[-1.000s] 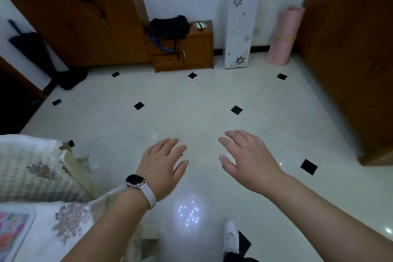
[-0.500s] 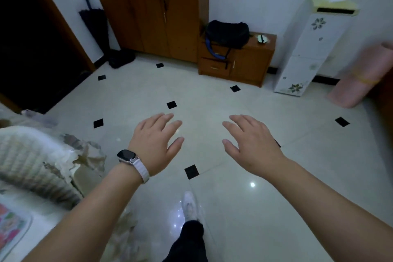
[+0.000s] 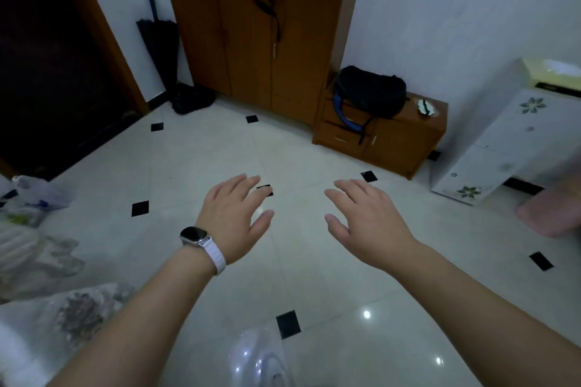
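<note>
My left hand [image 3: 234, 217] is stretched out palm down over the white tiled floor [image 3: 195, 173], fingers spread and relaxed, holding nothing; a dark watch with a white strap [image 3: 196, 237] sits on its wrist. My right hand [image 3: 367, 223] hovers beside it at the same height, also palm down with loose straight fingers and nothing in it. The two hands are apart, with a gap of floor between them.
A dark doorway [image 3: 47, 66] opens at the left, a folded black umbrella [image 3: 158, 50] beside it. Ahead stands a tall wooden cupboard [image 3: 251, 38], then a low cabinet [image 3: 393, 138] bearing a black bag [image 3: 371, 91], and a white flowered cabinet [image 3: 509, 141]. Quilted bedding [image 3: 37, 261] lies at left.
The view has swung left and closer to the cupboard and doorway. Both hands keep the same outstretched open pose. The shoe seen stepping forward half a second ago is now at the bottom edge.
</note>
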The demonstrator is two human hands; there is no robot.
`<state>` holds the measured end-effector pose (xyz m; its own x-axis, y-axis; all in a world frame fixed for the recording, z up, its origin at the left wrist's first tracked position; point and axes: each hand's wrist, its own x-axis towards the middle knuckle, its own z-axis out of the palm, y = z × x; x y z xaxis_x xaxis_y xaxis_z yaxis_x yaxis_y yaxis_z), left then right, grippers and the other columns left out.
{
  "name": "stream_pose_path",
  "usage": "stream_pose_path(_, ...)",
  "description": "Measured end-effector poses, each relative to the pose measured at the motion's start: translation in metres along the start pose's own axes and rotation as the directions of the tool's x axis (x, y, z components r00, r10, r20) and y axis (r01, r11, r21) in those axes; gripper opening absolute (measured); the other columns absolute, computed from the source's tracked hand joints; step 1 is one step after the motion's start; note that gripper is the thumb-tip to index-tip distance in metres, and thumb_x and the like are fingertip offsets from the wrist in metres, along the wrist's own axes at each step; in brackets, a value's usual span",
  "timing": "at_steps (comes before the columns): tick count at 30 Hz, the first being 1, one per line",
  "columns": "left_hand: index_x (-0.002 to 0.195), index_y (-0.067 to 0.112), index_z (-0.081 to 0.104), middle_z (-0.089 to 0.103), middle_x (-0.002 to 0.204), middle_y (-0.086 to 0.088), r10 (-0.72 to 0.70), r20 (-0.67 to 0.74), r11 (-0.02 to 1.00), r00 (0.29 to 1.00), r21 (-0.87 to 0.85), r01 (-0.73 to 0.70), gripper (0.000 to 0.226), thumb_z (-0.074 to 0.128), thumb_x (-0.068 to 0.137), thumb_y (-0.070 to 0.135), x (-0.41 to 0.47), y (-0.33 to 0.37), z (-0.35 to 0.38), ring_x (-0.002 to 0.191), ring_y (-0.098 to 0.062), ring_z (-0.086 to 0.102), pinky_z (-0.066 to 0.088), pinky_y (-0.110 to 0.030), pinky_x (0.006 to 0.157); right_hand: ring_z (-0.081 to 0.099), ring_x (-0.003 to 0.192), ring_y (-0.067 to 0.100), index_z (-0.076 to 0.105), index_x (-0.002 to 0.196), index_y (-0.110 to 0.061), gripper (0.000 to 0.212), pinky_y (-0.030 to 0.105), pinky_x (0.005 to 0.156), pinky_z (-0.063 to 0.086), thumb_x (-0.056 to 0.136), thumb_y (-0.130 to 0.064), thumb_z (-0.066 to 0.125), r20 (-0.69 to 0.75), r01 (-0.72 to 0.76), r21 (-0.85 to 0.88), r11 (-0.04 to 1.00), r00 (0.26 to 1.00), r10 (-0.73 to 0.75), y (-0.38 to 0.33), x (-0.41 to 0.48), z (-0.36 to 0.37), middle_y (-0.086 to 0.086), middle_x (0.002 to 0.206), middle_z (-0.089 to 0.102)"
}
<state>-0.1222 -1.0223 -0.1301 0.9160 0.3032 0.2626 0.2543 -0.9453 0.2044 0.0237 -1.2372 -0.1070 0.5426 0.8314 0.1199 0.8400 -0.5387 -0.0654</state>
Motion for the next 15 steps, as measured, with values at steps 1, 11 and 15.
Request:
stream_pose_path(1,0.12,0.024,0.061,0.06,0.13,-0.005,-0.019,-0.003,1.0,1.0,0.004,0.019,0.045,0.042,0.087,0.048,0.01,-0.012,-0.002,0.125,-0.031,0.05,0.039,-0.047,0.099,0.05,0.125,0.027,0.058,0.128,-0.02,0.048,0.042,0.1,0.041,0.09,-0.045,0.04,-0.004,0.017,-0.005,1.0,1.0,-0.017,-0.003,0.019,0.001,0.003,0.133,0.058)
stream_pose_path(11,0.121,0.024,0.061,0.06,0.13,-0.004,-0.254,-0.018,0.958,0.967,0.135,0.254,0.045,0.042,0.088,0.048,0.071,-0.145,-0.004,0.124,-0.03,0.051,0.04,-0.046,0.097,0.052,0.123,0.026,0.059,0.127,-0.02,0.047,0.041,0.098,0.043,0.091,-0.043,0.041,-0.007,0.287,0.042,0.957,0.958,-0.287,-0.041,0.225,0.039,0.003,0.131,0.06)
stream_pose_path(15,0.121,0.024,0.061,0.06,0.13,-0.004,-0.362,-0.032,0.91,0.932,0.203,0.361,0.045,0.042,0.088,0.049,0.108,-0.2,0.001,0.123,-0.03,0.051,0.041,-0.045,0.096,0.053,0.122,0.028,0.06,0.126,-0.019,0.05,0.041,0.098,0.044,0.09,-0.045,0.038,-0.015,0.399,0.092,0.912,0.917,-0.4,-0.055,0.32,0.069,0.005,0.131,0.06)
